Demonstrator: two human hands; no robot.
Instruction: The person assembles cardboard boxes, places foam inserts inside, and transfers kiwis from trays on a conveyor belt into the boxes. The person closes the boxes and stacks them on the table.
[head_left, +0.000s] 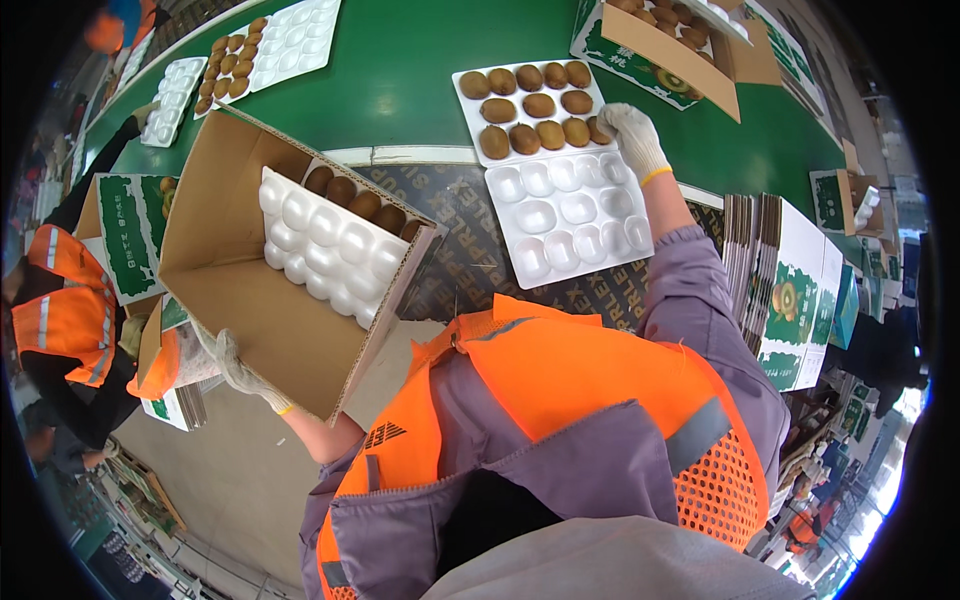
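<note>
My left hand (244, 371), in a white knit glove, grips the lower wall of an open cardboard box (255, 300), which is tilted. Inside the box, a closed-over white plastic tray (330, 240) stands against one side, with brown kiwifruit (341, 190) showing behind it. My right hand (630, 135), gloved too, holds the right edge of an unfolded white tray (568, 217) at the fingertips, by a kiwifruit at the row's end. The tray's far half holds several kiwifruit (538, 105); its near half has bare hollows and hangs over the edge of the green conveyor belt (397, 75).
An open box (652, 67) of kiwifruit stands at the belt's upper right. More trays (296, 41) lie at the upper left. Flattened cartons (787, 292) are stacked at my right. A person in an orange vest (64, 307) is at the left, one arm reaching to a tray.
</note>
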